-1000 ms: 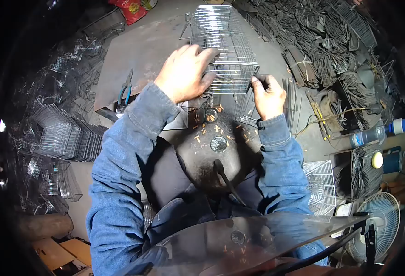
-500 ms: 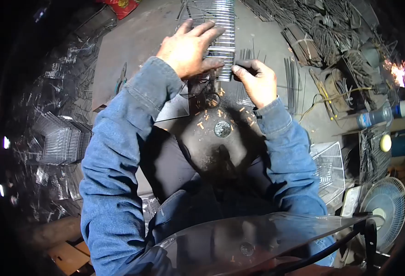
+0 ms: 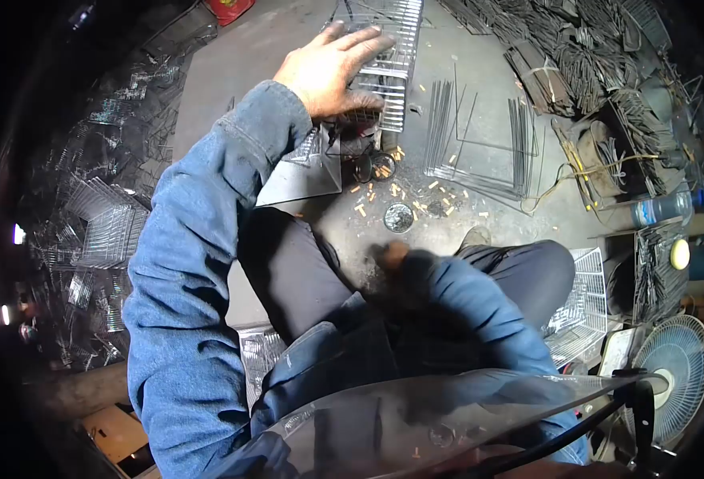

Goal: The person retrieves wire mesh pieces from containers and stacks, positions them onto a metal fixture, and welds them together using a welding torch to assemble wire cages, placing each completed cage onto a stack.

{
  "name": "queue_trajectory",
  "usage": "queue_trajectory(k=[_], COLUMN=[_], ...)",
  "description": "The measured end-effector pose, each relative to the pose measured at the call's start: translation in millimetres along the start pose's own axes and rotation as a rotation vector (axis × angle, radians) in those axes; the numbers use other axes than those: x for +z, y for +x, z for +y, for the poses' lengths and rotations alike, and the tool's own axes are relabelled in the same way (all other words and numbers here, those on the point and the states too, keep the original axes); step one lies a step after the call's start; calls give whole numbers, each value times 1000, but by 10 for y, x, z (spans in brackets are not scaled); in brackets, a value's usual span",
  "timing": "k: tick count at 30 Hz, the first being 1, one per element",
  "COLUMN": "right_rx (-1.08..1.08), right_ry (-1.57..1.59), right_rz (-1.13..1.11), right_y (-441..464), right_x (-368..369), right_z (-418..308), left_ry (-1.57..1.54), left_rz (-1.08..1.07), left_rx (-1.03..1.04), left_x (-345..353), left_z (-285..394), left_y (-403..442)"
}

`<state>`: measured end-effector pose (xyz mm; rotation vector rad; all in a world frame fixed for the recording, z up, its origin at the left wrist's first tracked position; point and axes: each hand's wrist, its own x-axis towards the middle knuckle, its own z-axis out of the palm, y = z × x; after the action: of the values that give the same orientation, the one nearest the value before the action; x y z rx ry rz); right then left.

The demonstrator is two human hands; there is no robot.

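My left hand (image 3: 334,73) lies with its fingers spread on a wire grid piece (image 3: 393,104) made of closely spaced shiny rods, at the top middle of the head view. Low between my knees is my right hand (image 3: 393,257), smeared by motion and half in shadow. Its fingers cannot be made out, nor whether it holds anything. Just ahead of it stands a small round container (image 3: 398,216) with a shiny, speckled inside. Small orange-brown pieces (image 3: 394,190) are scattered around the container. A dark round dish (image 3: 384,165) holds more of them.
Bent thin wire frames (image 3: 519,152) lie right of the grid. Bundles of wire rods (image 3: 587,48) crowd the upper right, near a water bottle (image 3: 657,209). A fan (image 3: 675,375) stands lower right. Wire baskets (image 3: 112,223) are stacked at left. A clear visor edge crosses the bottom.
My right hand has left the grid's edge and come down toward my lap, between the knees. My left hand stays on the grid. Bright sparks at the far right are gone.
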<state>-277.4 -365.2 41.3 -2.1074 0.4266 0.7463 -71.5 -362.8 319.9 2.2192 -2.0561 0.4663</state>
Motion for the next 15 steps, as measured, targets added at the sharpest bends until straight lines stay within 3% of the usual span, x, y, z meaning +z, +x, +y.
queue_trajectory(k=[1,3,6,9,10,14,15], right_rx=[20,-233,-252,-138,-196,-204,-350], right_ry=[73,796,780,924,1039,1112,1184], right_rz=[-28,134,274,426,307,363,435], right_y=[59,-266,-419,-666,-776,-1675,-1774], right_x=[26,-306,-1028,-1471,-1490,-1165,-1002], right_z=[19,-203,-428,-540,-395,-127,-22], left_ry=[-7,-32,-44,-17,-23,-3,-4], left_rz=[21,52,54,6,-4,-20,-10], left_rx=[26,79,111,62,58,44,59], left_x=[40,80,97,45,31,-18,-20], left_z=[-44,-98,-149,-106,-98,-73,-101], left_y=[-8,10,16,-7,-5,-9,-6])
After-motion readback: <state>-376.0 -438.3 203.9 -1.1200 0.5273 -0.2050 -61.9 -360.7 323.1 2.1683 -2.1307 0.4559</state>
